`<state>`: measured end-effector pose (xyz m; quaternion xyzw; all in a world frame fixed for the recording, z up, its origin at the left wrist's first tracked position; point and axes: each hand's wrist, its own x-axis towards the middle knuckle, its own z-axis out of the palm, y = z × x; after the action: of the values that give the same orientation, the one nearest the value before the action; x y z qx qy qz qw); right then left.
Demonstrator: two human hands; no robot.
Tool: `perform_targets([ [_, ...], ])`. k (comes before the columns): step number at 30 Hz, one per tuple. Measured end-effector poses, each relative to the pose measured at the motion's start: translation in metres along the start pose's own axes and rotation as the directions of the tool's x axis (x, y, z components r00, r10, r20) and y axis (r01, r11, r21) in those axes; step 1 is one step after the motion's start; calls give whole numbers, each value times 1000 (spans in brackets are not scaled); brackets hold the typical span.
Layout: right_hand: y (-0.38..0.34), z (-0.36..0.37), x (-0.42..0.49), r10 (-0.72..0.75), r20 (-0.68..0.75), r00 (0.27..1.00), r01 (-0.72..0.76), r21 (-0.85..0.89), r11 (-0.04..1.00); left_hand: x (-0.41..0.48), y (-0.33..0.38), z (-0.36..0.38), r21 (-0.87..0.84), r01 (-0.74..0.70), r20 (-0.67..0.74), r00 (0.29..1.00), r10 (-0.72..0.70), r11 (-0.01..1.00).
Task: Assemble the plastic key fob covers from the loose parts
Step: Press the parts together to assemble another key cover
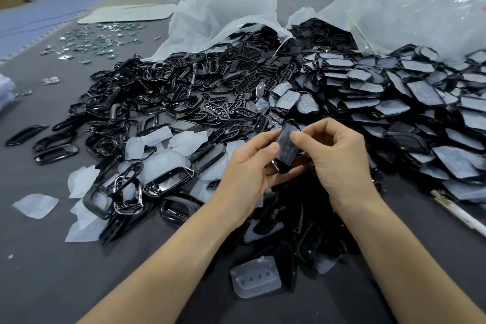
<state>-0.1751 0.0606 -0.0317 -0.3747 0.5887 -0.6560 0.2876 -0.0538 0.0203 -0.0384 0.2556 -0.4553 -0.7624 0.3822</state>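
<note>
Pinching one key fob cover (285, 147) between them, the left hand (249, 168) and right hand (339, 155) risk misseating its translucent pad through uneven thumb pressure.

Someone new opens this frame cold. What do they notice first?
The sprawl of black plastic parts heaped across the middle of the grey table, spilling from two clear bags at the back. To its right lies a stacked pile of film-faced covers. In front, the left hand and right hand pinch one key fob cover between them.
</note>
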Motion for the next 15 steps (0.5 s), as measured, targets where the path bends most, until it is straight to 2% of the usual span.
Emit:
perform_targets([
  [5, -3, -1, 0, 18, 27, 999, -19, 53, 998, -1, 0, 1, 31, -11, 7, 1000, 11, 999],
  [10, -4, -3, -1, 8, 26, 1000, -9, 35, 999, -2, 1, 1, 56, -25, 12, 1000, 24, 998],
  [13, -3, -3, 1, 35, 28, 999, -35, 14, 999, -2, 0, 1, 56, -30, 12, 1000, 29, 998],
  [15, -3, -3, 1, 74, 27, 997, -75, 62, 995, -1, -1, 0, 46, -31, 20, 999, 30, 998],
])
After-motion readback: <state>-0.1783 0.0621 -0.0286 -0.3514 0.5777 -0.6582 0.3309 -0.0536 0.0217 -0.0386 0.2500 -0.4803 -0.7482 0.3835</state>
